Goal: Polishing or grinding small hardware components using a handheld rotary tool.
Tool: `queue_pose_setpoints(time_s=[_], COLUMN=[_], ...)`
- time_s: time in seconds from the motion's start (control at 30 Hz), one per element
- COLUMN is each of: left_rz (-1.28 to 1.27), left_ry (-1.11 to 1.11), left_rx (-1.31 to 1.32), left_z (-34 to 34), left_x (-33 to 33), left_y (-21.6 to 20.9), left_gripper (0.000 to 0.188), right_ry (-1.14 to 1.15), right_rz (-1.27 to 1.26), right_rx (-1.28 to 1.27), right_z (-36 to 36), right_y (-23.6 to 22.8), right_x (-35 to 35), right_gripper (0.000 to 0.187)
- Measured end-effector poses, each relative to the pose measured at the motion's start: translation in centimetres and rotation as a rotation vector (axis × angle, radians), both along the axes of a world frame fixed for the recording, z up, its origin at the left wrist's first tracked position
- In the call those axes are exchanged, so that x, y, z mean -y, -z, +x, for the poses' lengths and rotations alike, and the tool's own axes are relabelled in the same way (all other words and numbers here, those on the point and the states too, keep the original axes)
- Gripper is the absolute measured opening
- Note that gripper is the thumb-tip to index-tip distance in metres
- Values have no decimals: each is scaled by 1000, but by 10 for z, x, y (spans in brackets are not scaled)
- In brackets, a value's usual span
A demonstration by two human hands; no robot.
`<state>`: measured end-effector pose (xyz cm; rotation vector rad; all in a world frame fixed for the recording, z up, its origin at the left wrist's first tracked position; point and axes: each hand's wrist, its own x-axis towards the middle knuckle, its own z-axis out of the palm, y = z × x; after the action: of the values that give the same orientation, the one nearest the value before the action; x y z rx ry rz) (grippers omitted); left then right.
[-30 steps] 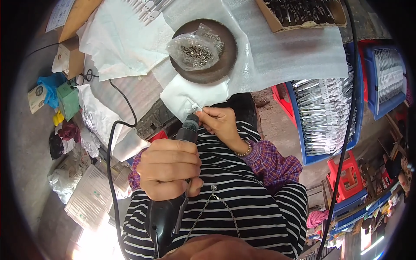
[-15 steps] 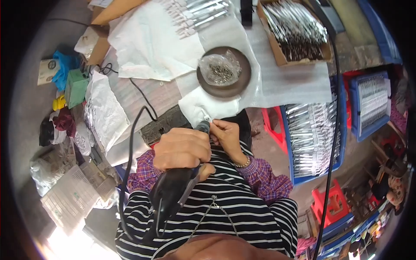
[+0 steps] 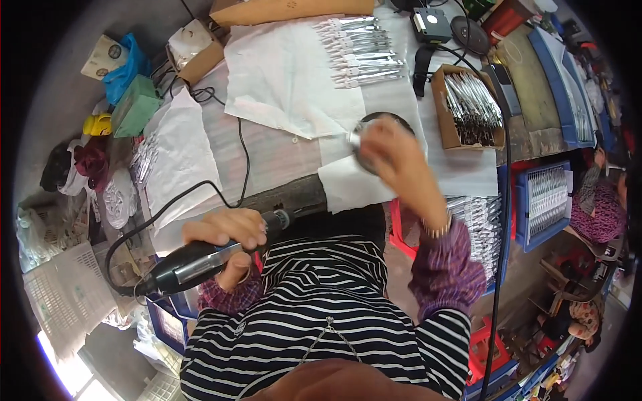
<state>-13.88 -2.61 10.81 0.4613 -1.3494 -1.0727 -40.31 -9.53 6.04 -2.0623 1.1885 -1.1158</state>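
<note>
Across the middle and upper part of the frame we see the long desk (image 3: pixel 287 194), its dark front edge bare and its top largely covered with thin whitish sheeting. On it, at upper centre, we find a large, creased sheet of white paper (image 3: pixel 287 87). At right, beyond the desk, stands a blue plastic crate (image 3: pixel 550 232) packed with slim silver-and-white pieces. An open brown cardboard box (image 3: pixel 443 120) of thin metal pieces sits on the desk at upper right.

At lower left of the frame we have a black power driver with a silver lever (image 3: pixel 194 267), its nose toward the desk's front edge. Our left grip (image 3: pixel 231 230) is wrapped firmly around it. Our right grip (image 3: pixel 396 157), motion-blurred, is half curled above a round, dark dish (image 3: pixel 366 160) right of centre. Slim silver tools with white ends (image 3: pixel 364 53) lie in a row on the paper. By the right fingertips shows a small whitish piece (image 3: pixel 352 138); we cannot tell whether it is held.
</note>
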Motion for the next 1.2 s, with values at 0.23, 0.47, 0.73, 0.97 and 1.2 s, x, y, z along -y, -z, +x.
queue_pose_setpoints(time_s=[0.23, 0.47, 0.73, 0.97, 1.2], left_rz=[116, 218, 419, 344, 224], left_ry=[-173, -211, -348, 396, 517], left_rx=[-132, -147, -237, -170, -87], left_z=[28, 47, 36, 29, 44], left_x=[-30, -33, -4, 36, 55], left_y=[24, 33, 102, 98, 85], left_gripper=[35, 35, 30, 30, 32], right_ry=[116, 172, -9, -321, -179], right_rz=[91, 76, 196, 136, 179], right_rx=[-534, -574, -68, 108, 90], right_z=[-3, 2, 10, 69, 69], right_y=[26, 38, 29, 24, 31], right_x=[121, 134, 74, 3, -22], right_gripper=[6, 5, 23, 21, 15])
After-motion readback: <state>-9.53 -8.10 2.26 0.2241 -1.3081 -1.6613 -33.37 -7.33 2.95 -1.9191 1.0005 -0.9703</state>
